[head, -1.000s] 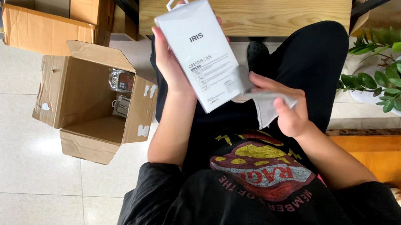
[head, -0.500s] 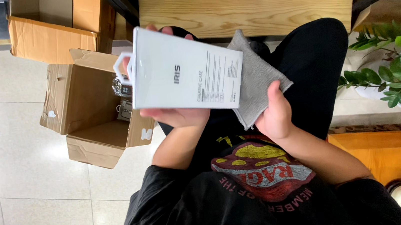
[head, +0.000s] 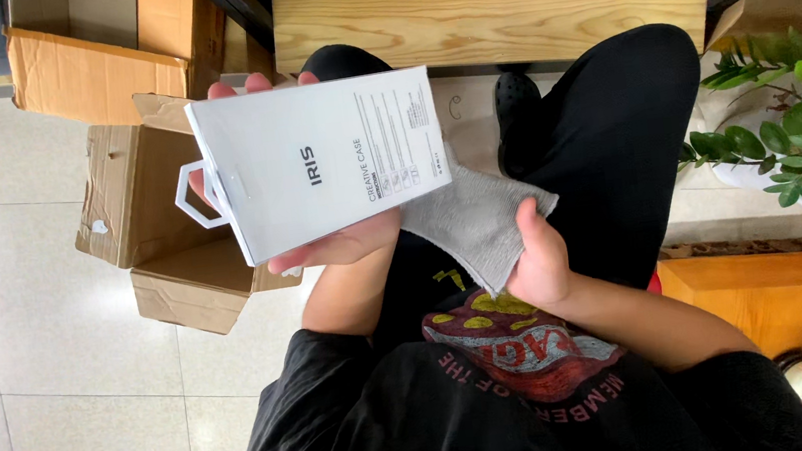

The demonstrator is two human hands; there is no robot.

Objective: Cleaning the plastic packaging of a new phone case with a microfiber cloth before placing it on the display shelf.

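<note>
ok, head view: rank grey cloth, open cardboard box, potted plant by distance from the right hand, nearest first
1. Grey cloth: held in the right hand, tucked behind the white package's lower edge.
2. Potted plant: at the picture's right edge, past the black-clad leg.
3. Open cardboard box: on the floor at the picture's left, beyond the left hand.
</note>
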